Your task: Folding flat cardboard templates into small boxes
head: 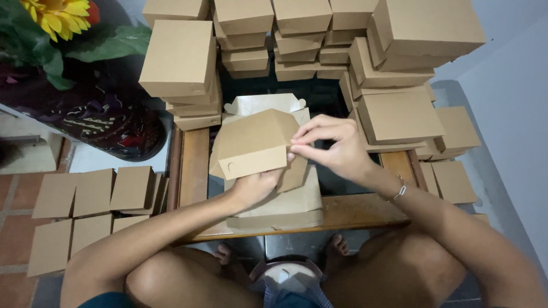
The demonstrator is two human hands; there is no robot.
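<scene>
Over the middle of the wooden table [365, 212], the left hand [257, 185] cups the half-folded cardboard box [254, 144] from beneath while the right hand [337, 149] pinches its right-side flap, which could crease or tear if tugged unevenly.

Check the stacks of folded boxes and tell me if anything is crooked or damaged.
The left stack stands out: its top box sits skewed and overhangs those beneath. The right stacks are staggered too. No tears or crushing show. The left hand and right hand hold a half-folded box.
</scene>
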